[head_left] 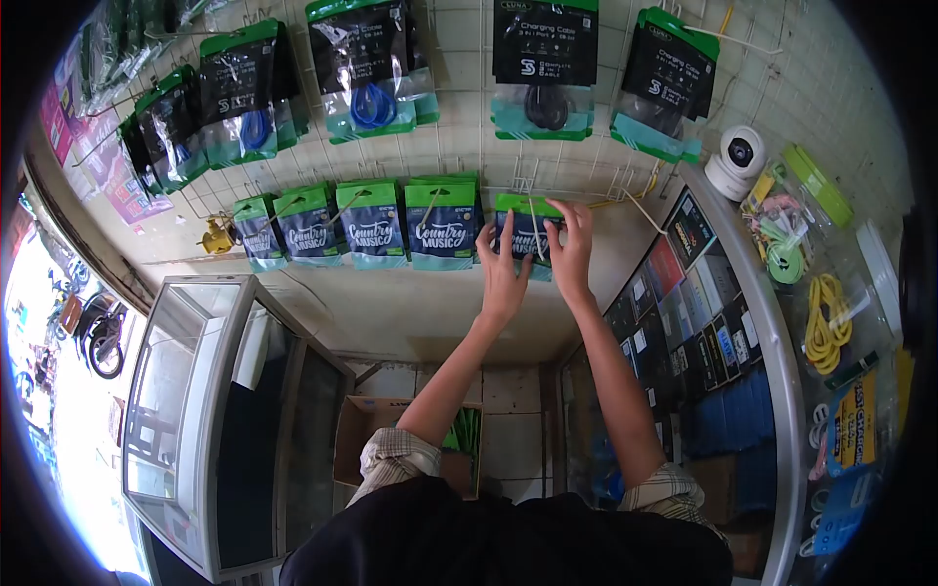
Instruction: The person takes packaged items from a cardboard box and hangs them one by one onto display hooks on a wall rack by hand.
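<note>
Both my hands reach up to a green and dark-blue "Country Music" packet (522, 205) at a metal hook on the wall grid. My left hand (502, 278) grips the packet's left and lower part, fingers pointing up over its front. On the other side, my right hand (573, 249) holds its right edge, with the index finger near the top corner. The hook's rod passes in front of the packet; whether it goes through the hang hole cannot be made out. Just left hangs a matching packet (443, 234) in a row of several alike.
Charging cable packets (544, 68) hang higher on the grid. A cardboard box (366, 420) with green packets stands on the floor below. Glass display cases flank me, one on the left (210, 391) and one on the right (772, 361). A white camera (733, 166) sits at the right.
</note>
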Demonstrator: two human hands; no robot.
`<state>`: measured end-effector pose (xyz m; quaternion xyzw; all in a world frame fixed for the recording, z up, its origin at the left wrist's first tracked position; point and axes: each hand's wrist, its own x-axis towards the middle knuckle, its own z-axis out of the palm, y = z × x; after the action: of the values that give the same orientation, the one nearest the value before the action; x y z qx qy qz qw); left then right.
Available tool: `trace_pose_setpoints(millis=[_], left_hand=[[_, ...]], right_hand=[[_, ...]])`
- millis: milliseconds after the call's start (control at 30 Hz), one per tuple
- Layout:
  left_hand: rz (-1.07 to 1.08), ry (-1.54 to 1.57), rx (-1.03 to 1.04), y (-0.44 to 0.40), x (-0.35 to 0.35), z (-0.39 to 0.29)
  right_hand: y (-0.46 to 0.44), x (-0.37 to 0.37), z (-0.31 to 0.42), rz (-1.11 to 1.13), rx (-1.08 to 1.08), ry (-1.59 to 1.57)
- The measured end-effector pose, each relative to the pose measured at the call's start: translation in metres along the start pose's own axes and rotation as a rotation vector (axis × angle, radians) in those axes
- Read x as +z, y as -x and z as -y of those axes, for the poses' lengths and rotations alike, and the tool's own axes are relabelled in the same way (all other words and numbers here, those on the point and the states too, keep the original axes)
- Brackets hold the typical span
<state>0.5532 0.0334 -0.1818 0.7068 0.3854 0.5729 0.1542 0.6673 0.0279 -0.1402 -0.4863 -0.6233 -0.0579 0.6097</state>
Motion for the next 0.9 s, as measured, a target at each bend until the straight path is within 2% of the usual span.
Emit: trace_pose_setpoints(millis=[33,267,400,500,567,633,767,800,867,900], left_hand=[[-0.037,-0.082,0.033,-0.004,0.005,0.002],[0.025,-0.115,0.061,-0.011,0.016,0.02],[0.069,0.009,0.066,0.013,-0.008,0.007],[0.196,0.115,0.012,0.05,-0.052,0.0],[0.155,0.095,-0.039,0.081,-0.084,0.007],[0.185,0.037,-0.162,0.119,-0.116,0.028],[0.135,-0.038,-0.454,0.208,-0.173,0.083],[0.136,-0.043,-0.48,0.231,-0.185,0.098],[0.176,-0.174,-0.642,0.275,-0.205,0.128],[0.174,-0.18,-0.659,0.297,-0.21,0.141]], right_hand=[[-0.002,0.004,-0.004,0.004,0.002,0.034],[-0.005,0.019,-0.018,0.086,0.079,-0.059],[0.02,0.016,-0.009,-0.001,-0.026,0.145],[0.073,0.019,0.01,-0.066,0.132,0.046],[0.119,0.024,0.027,0.0,0.137,0.081],[0.169,0.034,0.043,0.217,0.152,0.032],[0.258,0.065,0.07,0.43,0.228,-0.061],[0.278,0.073,0.075,0.484,0.326,-0.128],[0.322,0.09,0.074,0.6,0.373,-0.114],[0.339,0.098,0.075,0.689,0.402,-0.095]])
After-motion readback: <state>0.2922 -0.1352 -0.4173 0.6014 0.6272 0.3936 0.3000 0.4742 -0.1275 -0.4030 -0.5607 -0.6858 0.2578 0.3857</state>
